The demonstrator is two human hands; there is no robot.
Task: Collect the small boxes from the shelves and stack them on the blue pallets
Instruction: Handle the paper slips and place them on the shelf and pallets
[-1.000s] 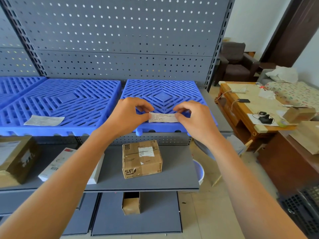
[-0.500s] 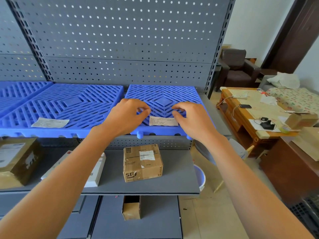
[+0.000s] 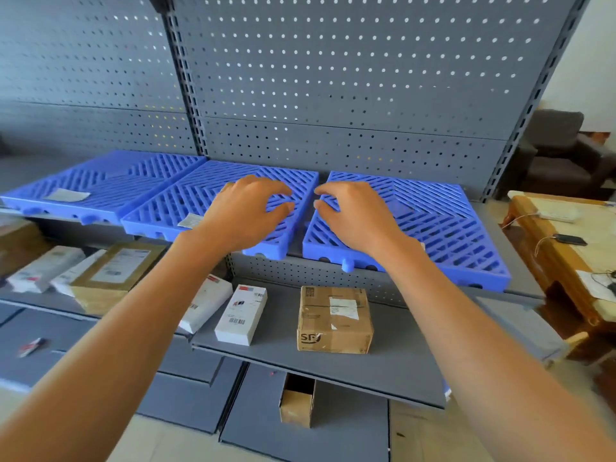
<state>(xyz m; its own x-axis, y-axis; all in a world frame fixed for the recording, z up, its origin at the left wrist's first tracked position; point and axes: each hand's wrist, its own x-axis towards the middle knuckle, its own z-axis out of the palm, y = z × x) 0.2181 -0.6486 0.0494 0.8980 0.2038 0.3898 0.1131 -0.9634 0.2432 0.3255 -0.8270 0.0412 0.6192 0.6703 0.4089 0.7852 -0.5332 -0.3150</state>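
Hovering over the blue pallets point(image 3: 443, 225) on the upper shelf: left hand point(image 3: 245, 213) & right hand point(image 3: 358, 218), fingers loosely curled, holding nothing. Brown SF carton point(image 3: 334, 320) sits on the grey shelf point(image 3: 410, 358) below, white box point(image 3: 240, 315) just beside it to the left.

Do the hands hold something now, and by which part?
Nothing is held. The left hand and right hand hover, fingers loosely curled, over the blue pallets.
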